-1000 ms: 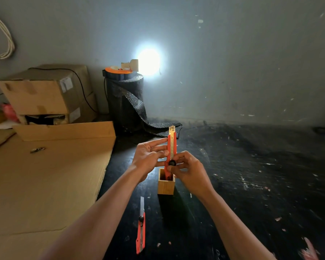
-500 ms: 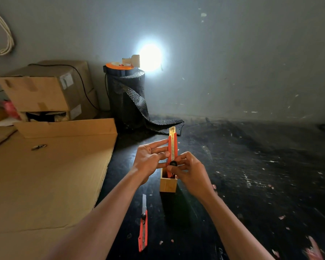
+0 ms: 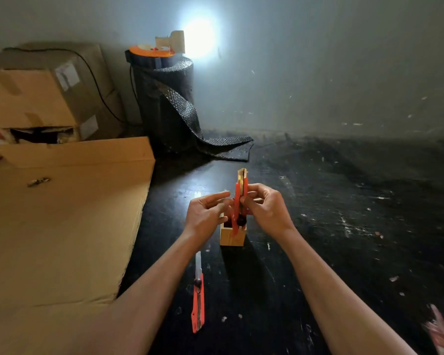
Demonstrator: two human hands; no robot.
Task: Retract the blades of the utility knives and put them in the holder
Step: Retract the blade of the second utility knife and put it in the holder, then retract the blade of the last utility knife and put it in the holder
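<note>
An orange utility knife stands upright with its lower end inside the small wooden holder on the black table. Its blade tip barely shows at the top. My right hand pinches the knife's body from the right. My left hand hovers just left of the knife with its fingers spread, apart from it or barely touching; it holds nothing. A second orange utility knife lies flat on the table in front of the holder, with its silver blade extended away from me.
A large flat cardboard sheet covers the left of the table. Behind it stand cardboard boxes and a black mesh roll with an orange reel on top. A grey wall closes the back. A blurred red-white object lies at bottom right.
The knife has sunk lower into the holder. My right hand's grip shifted up to the knife's middle, and my left hand's fingers came off it.
</note>
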